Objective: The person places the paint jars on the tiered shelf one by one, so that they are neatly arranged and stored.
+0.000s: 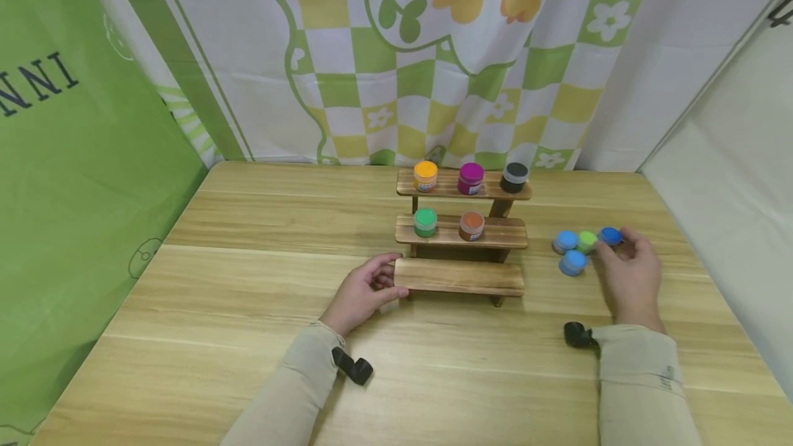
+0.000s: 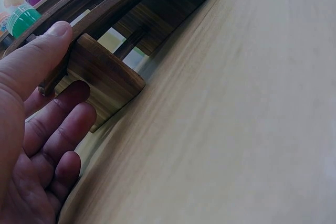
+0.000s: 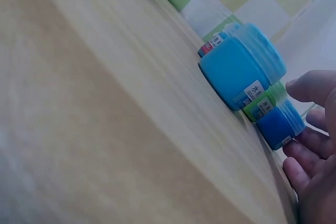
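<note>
A three-tier wooden display stand [image 1: 458,276] stands on the table, its lowest shelf bare. My left hand [image 1: 367,292] grips that shelf's left end, thumb at the front edge and fingers behind. Orange [image 1: 425,176], purple [image 1: 471,179] and black [image 1: 514,177] paint jars sit on the top shelf; green [image 1: 425,223] and brown [image 1: 471,226] ones on the middle shelf. To the right, my right hand [image 1: 632,277] holds a dark blue paint jar [image 1: 610,236] between thumb and fingers. Beside it stand a light green jar [image 1: 586,241] and two light blue jars [image 1: 565,241].
The wood-grain table [image 1: 248,308] runs back to a checked, flowered curtain [image 1: 434,88]. A green cloth [image 1: 80,157] hangs at the left and a pale cloth [image 1: 737,129] at the right. Small black cameras [image 1: 353,366] are strapped at both wrists.
</note>
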Demonstrator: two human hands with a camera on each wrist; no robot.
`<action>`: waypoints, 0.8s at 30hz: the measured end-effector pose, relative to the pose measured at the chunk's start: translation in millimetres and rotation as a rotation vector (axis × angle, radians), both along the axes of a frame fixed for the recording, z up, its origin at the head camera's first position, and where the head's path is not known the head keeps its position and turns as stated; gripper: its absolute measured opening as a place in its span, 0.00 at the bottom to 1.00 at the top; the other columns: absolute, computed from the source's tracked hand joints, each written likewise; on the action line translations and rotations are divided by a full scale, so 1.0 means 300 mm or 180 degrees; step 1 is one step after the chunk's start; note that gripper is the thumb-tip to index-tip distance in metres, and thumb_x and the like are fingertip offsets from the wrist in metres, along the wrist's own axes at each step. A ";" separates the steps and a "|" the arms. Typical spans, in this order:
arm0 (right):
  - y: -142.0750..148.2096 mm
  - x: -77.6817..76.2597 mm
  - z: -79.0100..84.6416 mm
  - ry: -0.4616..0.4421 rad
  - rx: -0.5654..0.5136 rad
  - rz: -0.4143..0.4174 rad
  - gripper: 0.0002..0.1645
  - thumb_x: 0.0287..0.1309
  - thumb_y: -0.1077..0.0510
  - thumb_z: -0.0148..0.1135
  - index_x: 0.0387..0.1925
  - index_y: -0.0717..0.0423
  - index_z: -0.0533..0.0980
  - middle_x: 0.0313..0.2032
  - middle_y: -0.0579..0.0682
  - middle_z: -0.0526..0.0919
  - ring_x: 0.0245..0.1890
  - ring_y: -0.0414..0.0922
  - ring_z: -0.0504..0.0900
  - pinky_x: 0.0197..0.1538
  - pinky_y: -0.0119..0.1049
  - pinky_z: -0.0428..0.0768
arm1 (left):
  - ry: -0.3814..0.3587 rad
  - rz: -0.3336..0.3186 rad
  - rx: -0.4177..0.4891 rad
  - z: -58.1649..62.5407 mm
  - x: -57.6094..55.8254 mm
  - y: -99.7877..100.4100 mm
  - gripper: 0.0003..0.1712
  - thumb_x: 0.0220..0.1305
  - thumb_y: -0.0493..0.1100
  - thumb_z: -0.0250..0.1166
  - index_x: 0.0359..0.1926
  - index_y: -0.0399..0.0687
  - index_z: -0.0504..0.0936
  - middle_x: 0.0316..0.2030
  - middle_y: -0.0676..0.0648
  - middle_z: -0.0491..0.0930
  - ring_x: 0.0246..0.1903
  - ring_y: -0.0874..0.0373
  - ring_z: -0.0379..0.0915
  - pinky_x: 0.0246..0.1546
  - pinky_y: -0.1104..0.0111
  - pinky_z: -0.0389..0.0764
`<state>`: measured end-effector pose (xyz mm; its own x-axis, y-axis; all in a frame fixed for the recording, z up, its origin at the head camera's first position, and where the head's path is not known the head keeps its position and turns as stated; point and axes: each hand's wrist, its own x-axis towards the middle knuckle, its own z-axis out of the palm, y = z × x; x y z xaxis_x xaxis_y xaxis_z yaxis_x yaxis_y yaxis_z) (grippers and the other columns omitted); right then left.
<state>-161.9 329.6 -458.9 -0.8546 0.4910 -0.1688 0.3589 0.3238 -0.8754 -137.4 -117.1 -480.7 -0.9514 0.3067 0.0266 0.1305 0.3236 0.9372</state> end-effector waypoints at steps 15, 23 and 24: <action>0.004 -0.012 -0.015 -0.0057 0.0120 -0.0068 0.39 0.72 0.47 0.55 0.77 0.56 0.56 0.72 0.59 0.64 0.69 0.51 0.66 0.69 0.41 0.68 | -0.0035 0.0004 0.0000 0.005 0.002 -0.002 0.37 0.57 0.45 0.77 0.67 0.51 0.74 0.45 0.51 0.81 0.43 0.56 0.78 0.47 0.62 0.80; 0.014 -0.023 -0.026 -0.0096 0.0308 -0.0061 0.36 0.72 0.49 0.55 0.75 0.55 0.59 0.71 0.58 0.66 0.66 0.50 0.69 0.67 0.40 0.71 | -0.0033 0.0010 -0.0014 0.004 0.001 0.000 0.37 0.57 0.45 0.77 0.67 0.51 0.74 0.46 0.51 0.81 0.43 0.56 0.78 0.47 0.62 0.80; 0.015 -0.024 -0.027 -0.0091 0.0341 -0.0063 0.36 0.72 0.49 0.55 0.75 0.55 0.60 0.71 0.58 0.67 0.66 0.50 0.69 0.66 0.39 0.71 | -0.0028 0.0009 -0.0015 0.004 0.000 0.000 0.37 0.57 0.45 0.77 0.67 0.52 0.74 0.46 0.51 0.81 0.43 0.56 0.78 0.47 0.62 0.80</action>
